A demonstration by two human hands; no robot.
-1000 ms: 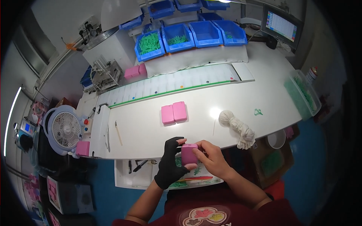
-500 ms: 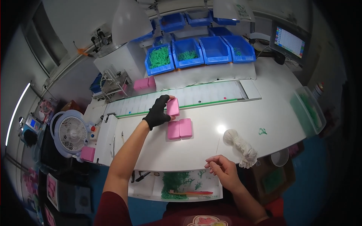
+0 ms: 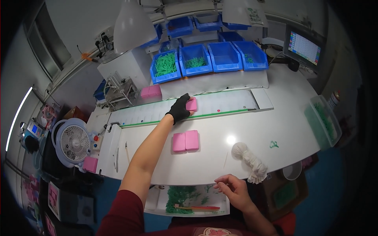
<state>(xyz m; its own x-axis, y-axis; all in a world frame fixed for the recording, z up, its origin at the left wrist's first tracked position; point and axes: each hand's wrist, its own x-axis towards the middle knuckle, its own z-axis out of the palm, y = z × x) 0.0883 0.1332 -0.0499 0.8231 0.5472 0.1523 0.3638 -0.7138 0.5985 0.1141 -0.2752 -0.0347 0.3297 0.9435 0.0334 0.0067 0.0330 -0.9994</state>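
- At the lower centre of the frame, the right hand (image 3: 235,190) is held bare and loosely curled at the table's near edge; nothing is gripped in it.
- Just below it, a tray (image 3: 189,196) of green parts is seen, partly cut off by the table (image 3: 252,145) edge.
- To its right a bundle of white string (image 3: 249,159) is laid on the table, untouched.
- At mid-frame two pink blocks (image 3: 185,141) are set side by side, touching, clear of both hands.
- Beyond them, the gloved left hand (image 3: 180,109) is stretched out to the conveyor (image 3: 224,107); its fingers are laid flat over a third pink block (image 3: 191,104) resting on the belt.
- Whether that block is pinched or only pressed cannot be told, since the glove covers its left side.
- The step in hand is judged to be the placing of this block on the belt; release and withdrawal of the arm would be called for next.
- At the upper centre, blue bins (image 3: 204,59) are ranged, some filled with green parts; the contents of the rearmost are hard to make out.
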